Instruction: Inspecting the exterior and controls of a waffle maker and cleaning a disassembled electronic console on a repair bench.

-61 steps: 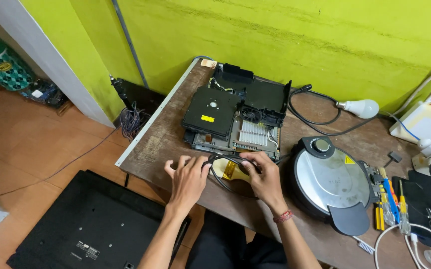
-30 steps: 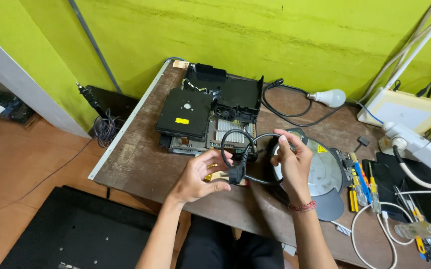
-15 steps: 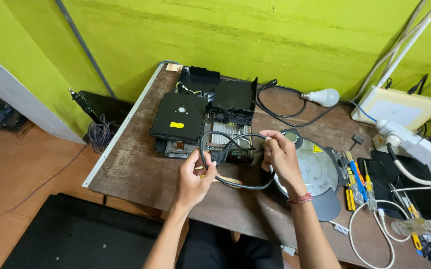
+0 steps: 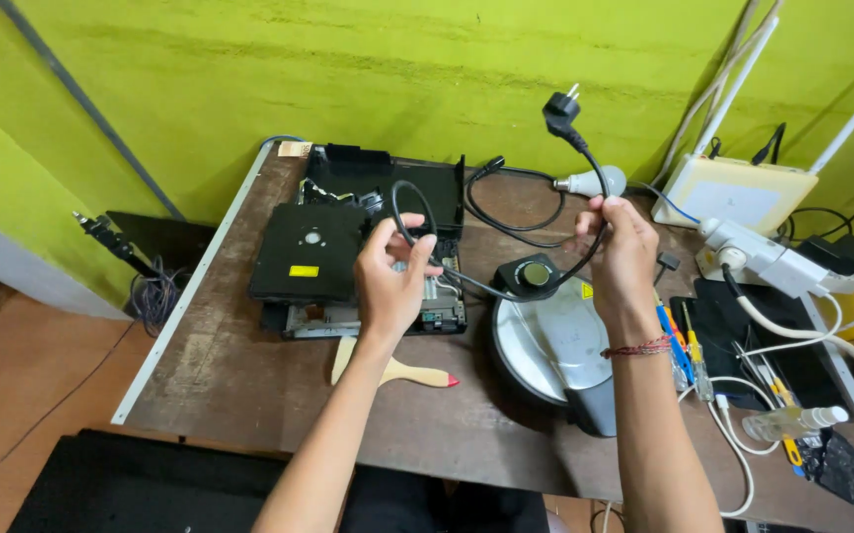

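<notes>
Both my hands hold a black power cable (image 4: 466, 284) up over the wooden table (image 4: 249, 380). My left hand (image 4: 392, 276) grips a looped part of it above the opened black electronic device (image 4: 348, 247). My right hand (image 4: 622, 255) pinches the cable near its other end, and the two-pin plug (image 4: 559, 107) sticks up above that hand. The cable sags between the hands in front of a round grey appliance lid (image 4: 555, 345). A wooden-handled brush (image 4: 397, 371) lies on the table below my left hand.
A light bulb (image 4: 593, 182) and a white router (image 4: 733, 192) stand at the back right. A white power strip (image 4: 758, 255), screwdrivers (image 4: 684, 341), a black mat and white cables crowd the right side. A black panel (image 4: 131, 484) lies on the floor at the left.
I lifted the black cable from the table's front edge and stretched it out between my hands. My right hand rose to the right, so the plug now points upward. The brush came into view.
</notes>
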